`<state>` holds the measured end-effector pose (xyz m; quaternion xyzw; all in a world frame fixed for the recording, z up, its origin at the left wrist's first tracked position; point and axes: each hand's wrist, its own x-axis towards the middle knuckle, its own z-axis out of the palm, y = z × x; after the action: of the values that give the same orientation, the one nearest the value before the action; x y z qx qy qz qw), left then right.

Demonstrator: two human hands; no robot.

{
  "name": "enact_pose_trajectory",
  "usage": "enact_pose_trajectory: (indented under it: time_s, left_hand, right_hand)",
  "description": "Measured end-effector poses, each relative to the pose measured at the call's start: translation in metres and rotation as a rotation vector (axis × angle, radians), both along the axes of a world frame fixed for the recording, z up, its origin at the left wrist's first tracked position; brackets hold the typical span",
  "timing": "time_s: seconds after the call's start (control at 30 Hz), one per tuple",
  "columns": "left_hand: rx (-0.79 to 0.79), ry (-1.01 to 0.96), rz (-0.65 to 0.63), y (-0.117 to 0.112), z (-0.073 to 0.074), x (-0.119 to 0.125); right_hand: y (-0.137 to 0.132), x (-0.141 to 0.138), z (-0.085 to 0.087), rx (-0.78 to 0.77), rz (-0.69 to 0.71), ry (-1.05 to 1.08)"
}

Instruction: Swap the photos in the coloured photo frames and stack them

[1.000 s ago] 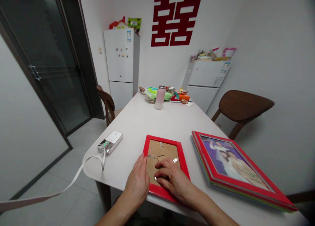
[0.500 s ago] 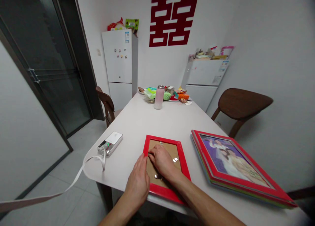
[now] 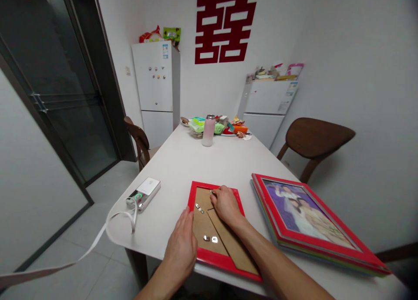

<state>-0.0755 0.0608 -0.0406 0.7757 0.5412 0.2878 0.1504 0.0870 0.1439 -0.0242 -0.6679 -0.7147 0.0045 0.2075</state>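
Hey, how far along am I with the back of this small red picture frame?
Done: the small red picture frame lies face down with its brown backing board seated inside. In hand: the right hand is at the metal tab on the top edge, and the left hand lies flat on the left side. Left: the side tab and bottom tabs; whether they are locked is unclear.

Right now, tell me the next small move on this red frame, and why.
Probably swivel the top clip aside with the right hand: its fingertips rest on it at the red frame's far edge, while the left hand steadies the near left side.
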Motion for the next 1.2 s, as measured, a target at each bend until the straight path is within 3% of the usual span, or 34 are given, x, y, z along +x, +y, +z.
enact_pose_trajectory:
  time_s: [0.13, 0.37, 0.6, 0.73, 0.93, 1.1, 1.2]
  left_hand:
    - [0.034, 0.038, 0.017, 0.000, 0.001, 0.002]
    - [0.063, -0.014, -0.036, 0.006, -0.007, 0.003]
    - [0.025, -0.021, -0.023, 0.010, -0.009, 0.006]
    - [0.008, 0.003, -0.010, 0.008, -0.004, 0.010]
    - [-0.069, 0.011, 0.018, 0.005, 0.005, 0.014]
    - [-0.215, -0.123, 0.029, 0.002, 0.025, 0.011]
    - [-0.321, -0.368, -0.001, 0.001, 0.038, 0.010]
  right_hand:
    - [-0.003, -0.001, 0.002, 0.007, 0.031, 0.004]
    - [-0.014, 0.006, 0.020, -0.042, 0.032, 0.026]
    - [-0.085, 0.020, 0.030, -0.094, 0.160, 0.059]
    - [-0.105, 0.025, 0.022, -0.079, 0.113, 0.070]
    - [-0.095, 0.029, 0.019, -0.094, 0.103, 0.094]
    - [-0.093, 0.029, 0.038, -0.091, 0.099, 0.116]
    - [-0.092, 0.021, 0.057, -0.040, 0.113, 0.133]
